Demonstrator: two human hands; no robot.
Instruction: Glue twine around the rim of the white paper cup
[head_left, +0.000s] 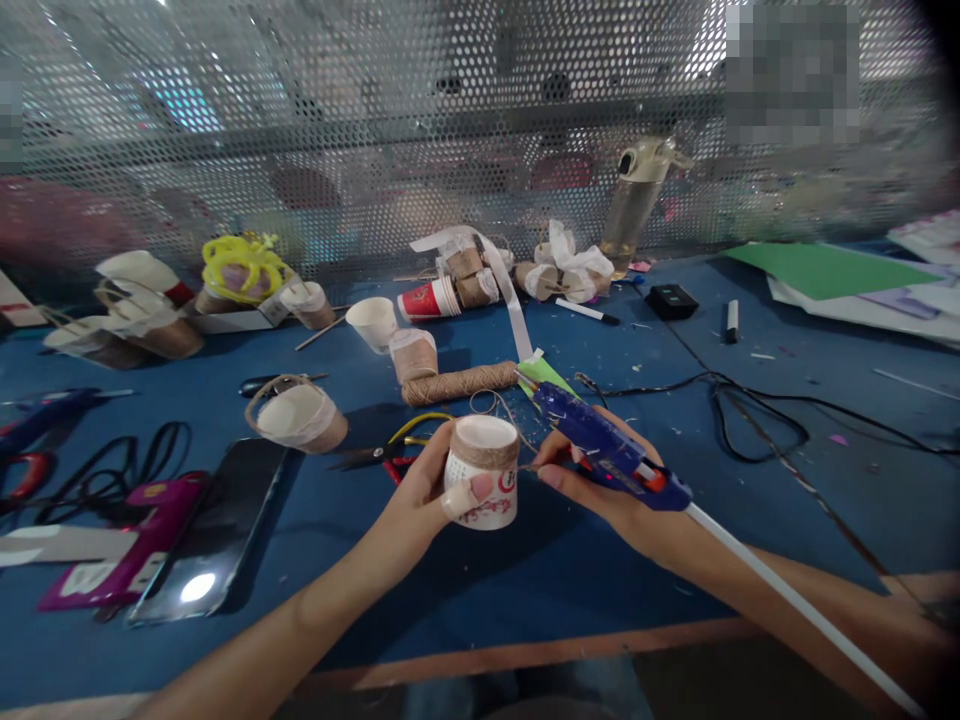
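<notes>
My left hand (431, 485) is closed around a white paper cup (491, 512) with red print, its thumb across the front. Brown twine (487, 457) is wound in a band below the cup's rim. To the right, my right hand (581, 480) grips a blue hot glue gun (600, 435) and pinches a strand of the twine near the cup. A long white glue stick (780, 582) sticks out of the gun's rear. The nozzle points up and left, over a green paper piece (544, 375). Just behind the cup lies a roll of twine (465, 382).
Scissors (367, 457) lie left of the cup, beside a twine-handled cup (304, 418). A phone (217, 530) and purple pouch (135, 540) are at left. Several decorated cups, a water bottle (634, 210) and green paper (825, 270) stand or lie farther back. A black cable (750, 385) crosses the right side.
</notes>
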